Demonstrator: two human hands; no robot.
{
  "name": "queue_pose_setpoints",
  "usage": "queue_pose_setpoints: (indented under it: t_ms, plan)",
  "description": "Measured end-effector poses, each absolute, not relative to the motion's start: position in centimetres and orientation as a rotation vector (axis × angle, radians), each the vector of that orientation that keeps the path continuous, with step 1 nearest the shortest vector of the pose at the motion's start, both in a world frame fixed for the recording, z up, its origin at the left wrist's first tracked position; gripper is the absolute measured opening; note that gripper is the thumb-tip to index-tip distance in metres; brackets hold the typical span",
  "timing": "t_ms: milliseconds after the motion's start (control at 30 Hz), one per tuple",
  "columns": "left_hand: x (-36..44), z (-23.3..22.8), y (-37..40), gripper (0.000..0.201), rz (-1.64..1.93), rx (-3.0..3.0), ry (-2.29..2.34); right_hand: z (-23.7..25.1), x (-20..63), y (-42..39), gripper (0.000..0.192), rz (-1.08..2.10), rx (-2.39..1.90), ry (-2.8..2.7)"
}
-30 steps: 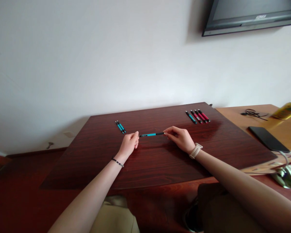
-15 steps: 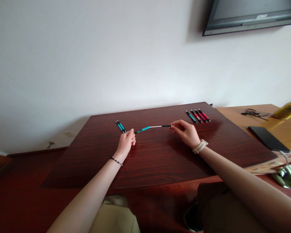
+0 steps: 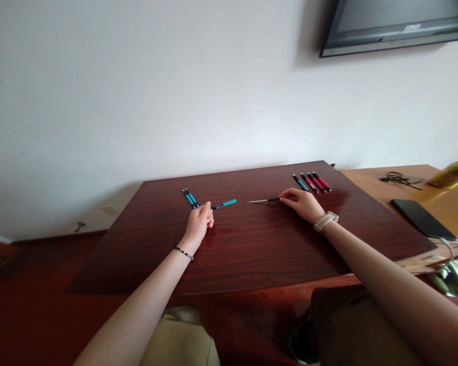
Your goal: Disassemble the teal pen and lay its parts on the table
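Observation:
My left hand (image 3: 200, 221) is closed around a teal pen barrel (image 3: 229, 203), whose teal end points right. My right hand (image 3: 302, 204) pinches a pen refill with a black grip (image 3: 273, 199) on it; its thin pale shaft points left. A gap separates the barrel's end from the refill's tip. Just beyond my left hand lie two teal pens (image 3: 191, 197), side by side. Behind my right hand, another teal pen (image 3: 301, 182) rests beside several red pens (image 3: 316, 181) in a row.
The dark wooden table (image 3: 229, 264) adjoins a lighter desk (image 3: 442, 203) on the right. On that desk are a black flat device (image 3: 422, 217), a black cable (image 3: 400, 178) and a yellow can (image 3: 452, 174). A screen (image 3: 400, 25) hangs on the wall.
My right hand has moved right, drawing the refill and black grip out of the teal barrel, so the two parts are now apart. My left hand has stayed in place.

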State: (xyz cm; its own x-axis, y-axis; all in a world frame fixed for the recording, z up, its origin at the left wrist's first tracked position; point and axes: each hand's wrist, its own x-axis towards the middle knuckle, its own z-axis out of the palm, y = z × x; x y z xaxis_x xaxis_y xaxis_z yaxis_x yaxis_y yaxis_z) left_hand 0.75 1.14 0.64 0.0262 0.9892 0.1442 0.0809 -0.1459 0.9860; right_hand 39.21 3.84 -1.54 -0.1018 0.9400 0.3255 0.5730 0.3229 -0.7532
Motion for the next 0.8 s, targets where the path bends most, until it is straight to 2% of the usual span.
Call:
queue_pose_setpoints:
  t_ms: [333, 533, 633, 800]
  plan:
    - [1.0, 0.8, 1.1, 0.054, 1.257, 1.396, 1.176, -2.7, 39.9, 4.5, 0.019, 0.340, -1.420, -1.942]
    - [1.0, 0.2, 1.2, 0.055, 1.214, 1.496, 1.181, -1.6, 38.7, 3.6, 0.020, 0.230, -1.398, -1.901]
    - [1.2, -0.1, 1.1, 0.053, 1.187, 1.596, 1.197, -0.2, 36.9, 2.3, 0.022, 0.335, -1.345, -1.855]
    - [2.3, 0.4, 0.3, 0.051, 1.136, 1.726, 1.256, 1.3, 33.0, -0.1, 0.033, 0.724, -1.200, -1.798]
